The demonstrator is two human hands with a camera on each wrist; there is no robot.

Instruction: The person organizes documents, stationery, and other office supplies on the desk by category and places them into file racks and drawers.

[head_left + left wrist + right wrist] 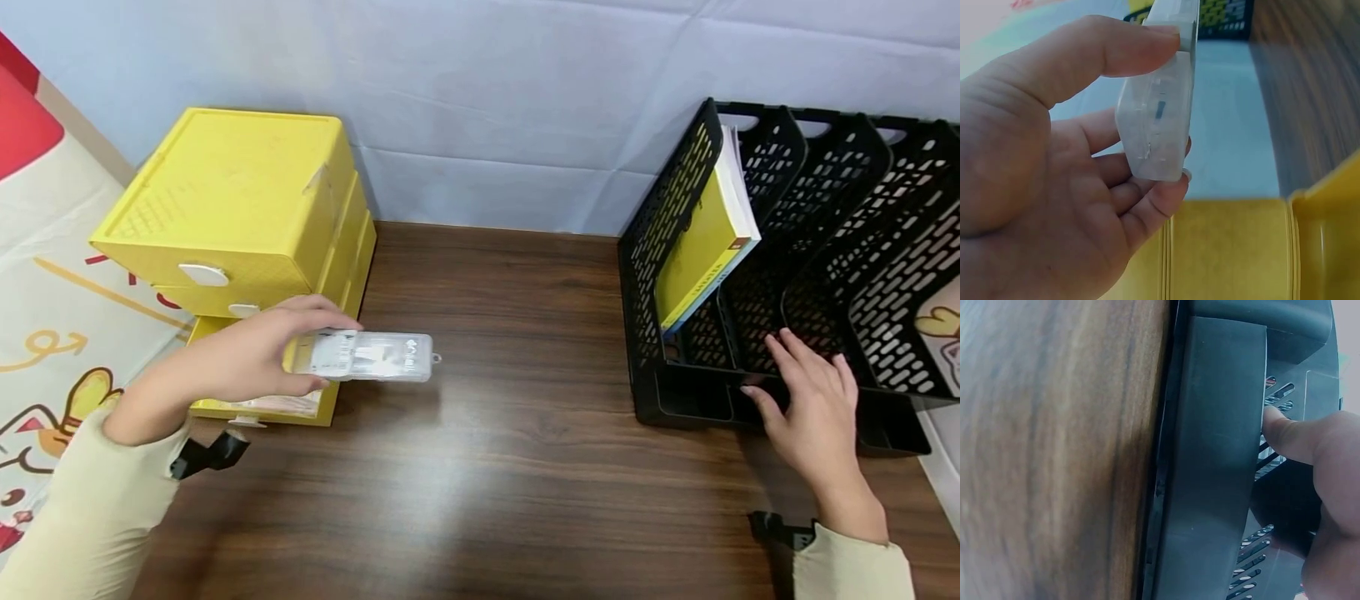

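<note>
My left hand (243, 354) pinches a clear plastic case (390, 357) by one end, thumb on one side and fingers on the other. The case has a small loop at its far end and points right, over the edge of the pulled-out bottom drawer (327, 407) of a yellow drawer unit (217, 183). In the left wrist view its translucent end (1157, 125) faces the camera. My right hand (813, 417) rests at the front of a black file rack (682, 400), fingers spread loosely over the front ledge, holding nothing.
A yellow book (701, 250) leans upright in the leftmost slot of the rack. Pale papers (288, 403) lie in the drawer. A wooden tabletop (487, 333) spans between drawer unit and rack, with a pale cloth (487, 108) behind.
</note>
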